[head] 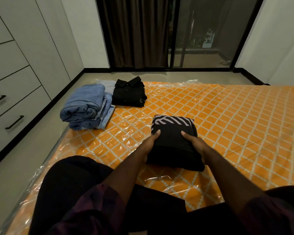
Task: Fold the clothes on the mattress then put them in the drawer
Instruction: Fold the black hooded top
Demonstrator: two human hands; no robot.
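**Both hands clasp the folded black top, near middle of the mattress**

Here we are on the orange diamond-patterned mattress (236,119), its clear plastic wrap catching the light. Front and centre is the folded black top (173,131), pale stripes showing across its far end, just beyond the person's knees. The left hand (149,145) clasps its left edge: thumb laid flat on top, the other fingers wrapped down round the side and out of sight beneath. The right hand (194,144) mirrors it on the right edge, thumb on top and fingers tucked under the fabric. Whether the near end of the bundle is raised off the surface, I cannot tell.

Over at the far left, by the mattress's left edge, sit the folded blue jeans (85,106), a thick roll stacked on a flatter pair. Just to their right lies a folded black shirt (128,95), collar at the far end, buttons facing up. A pale blue garment (109,87) peeks out between the two, at the far side. All of that pile is well apart from the black top.

Along the left wall run the white drawers (15,92) with black bar handles, every one closed. On the far side hang a dark curtain (136,31) and, to its right, a glass door (210,31).
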